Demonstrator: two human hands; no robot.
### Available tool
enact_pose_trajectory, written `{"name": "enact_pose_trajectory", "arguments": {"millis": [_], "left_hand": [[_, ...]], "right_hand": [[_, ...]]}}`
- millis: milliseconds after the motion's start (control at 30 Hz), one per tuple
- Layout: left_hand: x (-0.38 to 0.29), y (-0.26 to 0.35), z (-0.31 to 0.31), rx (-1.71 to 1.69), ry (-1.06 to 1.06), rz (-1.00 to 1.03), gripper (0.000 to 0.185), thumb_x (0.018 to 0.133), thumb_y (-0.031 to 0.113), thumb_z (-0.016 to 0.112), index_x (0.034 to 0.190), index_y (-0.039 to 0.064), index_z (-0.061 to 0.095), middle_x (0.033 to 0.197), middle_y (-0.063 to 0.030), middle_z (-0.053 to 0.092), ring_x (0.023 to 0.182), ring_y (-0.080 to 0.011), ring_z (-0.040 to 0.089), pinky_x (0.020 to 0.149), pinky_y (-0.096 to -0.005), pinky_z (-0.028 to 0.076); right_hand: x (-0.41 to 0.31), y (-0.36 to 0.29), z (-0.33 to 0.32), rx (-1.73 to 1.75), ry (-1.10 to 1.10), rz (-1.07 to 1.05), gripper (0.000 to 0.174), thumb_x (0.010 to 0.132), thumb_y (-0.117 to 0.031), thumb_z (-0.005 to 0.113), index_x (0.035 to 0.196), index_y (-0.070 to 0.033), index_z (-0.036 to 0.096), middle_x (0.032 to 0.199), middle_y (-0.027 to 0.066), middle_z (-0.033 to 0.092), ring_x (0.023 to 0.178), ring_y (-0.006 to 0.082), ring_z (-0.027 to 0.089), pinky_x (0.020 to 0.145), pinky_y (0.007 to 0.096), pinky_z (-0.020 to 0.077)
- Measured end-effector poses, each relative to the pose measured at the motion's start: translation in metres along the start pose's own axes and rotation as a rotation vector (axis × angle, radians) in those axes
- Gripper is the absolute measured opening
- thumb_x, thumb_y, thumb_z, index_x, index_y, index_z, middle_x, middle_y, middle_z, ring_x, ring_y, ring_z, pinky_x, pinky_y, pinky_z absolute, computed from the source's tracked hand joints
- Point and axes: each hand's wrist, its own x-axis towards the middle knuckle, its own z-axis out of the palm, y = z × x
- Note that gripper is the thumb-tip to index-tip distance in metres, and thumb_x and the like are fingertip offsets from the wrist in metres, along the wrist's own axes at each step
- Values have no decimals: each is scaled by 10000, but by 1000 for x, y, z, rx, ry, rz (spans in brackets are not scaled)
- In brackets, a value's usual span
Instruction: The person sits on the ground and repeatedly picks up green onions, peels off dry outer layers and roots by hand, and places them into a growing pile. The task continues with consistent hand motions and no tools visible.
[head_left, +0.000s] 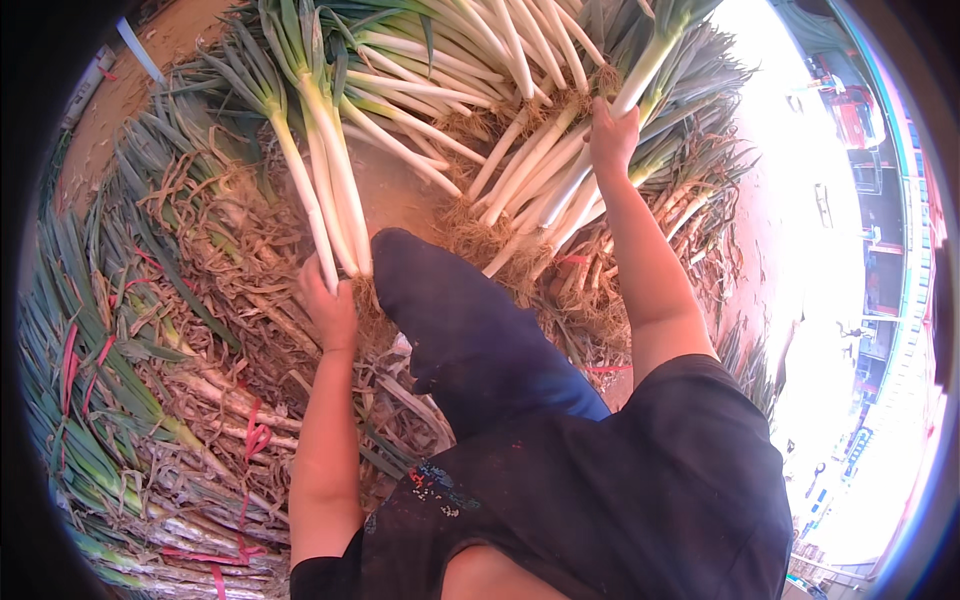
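My left hand (328, 304) closes around the root end of a white leek stalk (304, 187), beside other upright stalks whose roots rest near my knee. Up at the right, my right hand (613, 139) grips the white shaft of a large leek (645, 71), its green leaves pointing away from me. Under that hand lies a pile of peeled leeks (525, 165) with their brown roots towards me. More clean white leeks (420, 90) fan out at the top centre.
Unpeeled leeks (187, 442) tied with red ribbon (257, 435) are heaped on the left. Dry peeled leaves (262, 292) cover the ground beside my leg. More leeks with dry husks (675, 210) lie at the right. A bright paved area (795, 247) stretches beyond them.
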Motion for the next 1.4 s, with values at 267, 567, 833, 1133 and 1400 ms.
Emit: {"name": "enact_pose_trajectory", "arguments": {"millis": [267, 567, 833, 1133, 1400], "left_hand": [[28, 1, 12, -495, -210, -239, 797, 811, 218, 629, 1453, 89, 174, 1388, -199, 369, 1264, -312, 390, 1042, -378, 312], [31, 10, 14, -638, -226, -235, 945, 756, 192, 728, 1455, 92, 100, 1313, -182, 419, 1161, -269, 473, 971, -355, 393], [24, 82, -93, -1188, -238, -513, 535, 768, 174, 593, 1238, -18, 426, 990, -155, 598, 809, -230, 642, 707, -336, 567], [-103, 87, -146, -1236, -227, -825, 399, 770, 188, 609, 1078, -50, 522, 831, -132, 627, 682, -227, 646, 631, -352, 569], [-192, 94, -125, -686, -236, -522, 510, 716, 36, 599, 1199, -29, 449, 1048, -122, 591, 933, -195, 596, 823, -331, 494]], "right_hand": [[-23, 49, -16, -785, 30, 30, 789, 741, -315, 751, 1349, -28, 337, 1295, 189, 446, 1199, 318, 431, 979, 423, 376], [-178, 3, 242, 210, -1279, 522, 1233, 631, -616, 745, 1416, 90, 108, 1335, 318, 381, 1251, 384, 412, 1055, 443, 317], [-242, -186, 220, 226, -952, -100, 1019, 660, -462, 790, 1332, 99, 269, 1218, 366, 441, 1174, 433, 458, 1003, 417, 376], [-302, -169, 158, 461, -1331, 440, 396, 833, -130, 528, 1204, -1, 476, 970, 146, 602, 849, 258, 623, 702, 341, 519], [-327, -96, 90, 580, -1356, 918, 700, 813, -363, 694, 1325, -133, 277, 1198, 142, 521, 980, 268, 576, 775, 463, 516]]}}
